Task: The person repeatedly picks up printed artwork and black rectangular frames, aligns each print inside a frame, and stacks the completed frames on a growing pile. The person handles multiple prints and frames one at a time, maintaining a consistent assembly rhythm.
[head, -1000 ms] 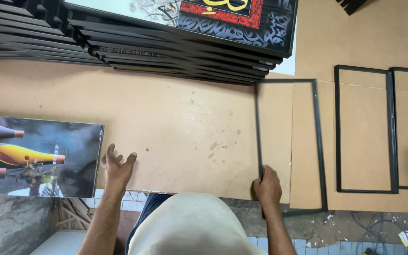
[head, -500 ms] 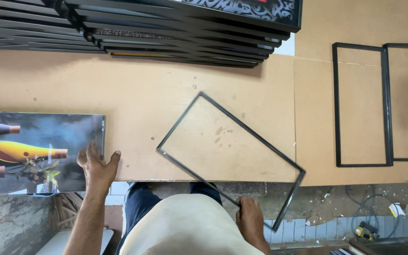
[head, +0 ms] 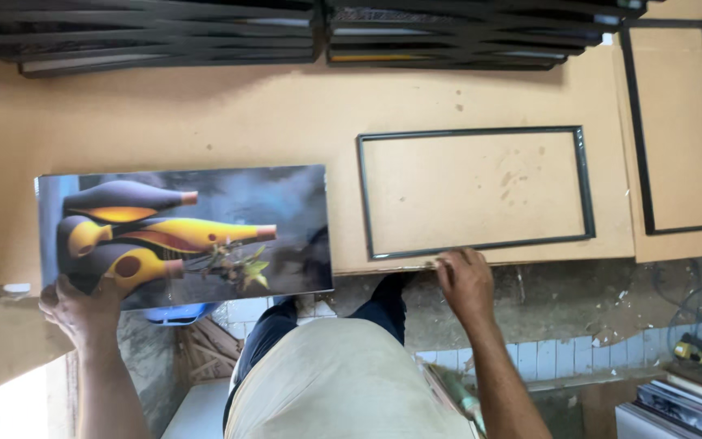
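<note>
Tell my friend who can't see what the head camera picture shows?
A person's left hand grips the lower corner of a glossy print of yellow and dark bottles, while the right hand rests at the board's edge beside an empty black frame lying flat.

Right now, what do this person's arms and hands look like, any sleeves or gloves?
Both arms are bare from the forearm down: no sleeves, gloves, watch or rings show. The left hand and right hand are uncovered, fingers plain. Below them show a light beige top and dark blue trousers.
</note>
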Action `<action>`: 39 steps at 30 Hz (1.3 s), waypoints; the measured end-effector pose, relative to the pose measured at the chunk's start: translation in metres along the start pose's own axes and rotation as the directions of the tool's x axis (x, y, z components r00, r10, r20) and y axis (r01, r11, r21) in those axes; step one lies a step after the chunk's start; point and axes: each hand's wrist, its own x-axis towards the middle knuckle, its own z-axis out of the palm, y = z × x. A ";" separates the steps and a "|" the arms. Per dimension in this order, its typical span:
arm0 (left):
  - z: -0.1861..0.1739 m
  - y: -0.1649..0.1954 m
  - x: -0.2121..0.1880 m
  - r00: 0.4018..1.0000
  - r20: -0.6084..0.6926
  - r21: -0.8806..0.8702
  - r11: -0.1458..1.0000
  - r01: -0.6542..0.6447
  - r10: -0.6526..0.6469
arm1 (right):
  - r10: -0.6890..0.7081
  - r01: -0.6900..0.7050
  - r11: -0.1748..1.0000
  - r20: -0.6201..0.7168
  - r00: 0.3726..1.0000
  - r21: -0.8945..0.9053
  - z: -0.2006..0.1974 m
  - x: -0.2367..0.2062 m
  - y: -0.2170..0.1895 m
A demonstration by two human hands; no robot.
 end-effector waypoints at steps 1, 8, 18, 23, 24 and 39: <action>-0.005 -0.025 0.004 1.000 0.013 -0.009 1.000 0.008 -0.007 | -0.014 0.011 0.994 0.020 1.000 0.105 0.013 -0.006 -0.034; -0.018 -0.099 0.029 0.992 0.110 -0.064 0.996 -0.057 0.063 | 0.049 -0.106 0.872 0.132 0.990 0.478 0.094 -0.036 -0.194; -0.003 -0.133 0.030 0.981 0.176 -0.011 0.996 -0.084 0.085 | 0.330 -0.366 0.875 0.163 0.930 0.316 0.134 -0.050 -0.236; -0.002 -0.139 0.033 0.978 0.146 0.003 0.988 -0.152 0.150 | 0.550 -0.577 0.618 0.230 0.803 0.534 0.138 -0.037 -0.244; -0.002 -0.139 0.035 0.977 0.168 0.001 0.991 -0.131 0.129 | 0.576 -0.607 0.560 0.261 0.774 0.564 0.138 -0.033 -0.243; -0.003 -0.129 0.053 0.960 0.278 0.046 0.999 -0.002 -0.011 | 0.655 -0.691 0.486 0.300 0.693 0.536 0.132 -0.031 -0.233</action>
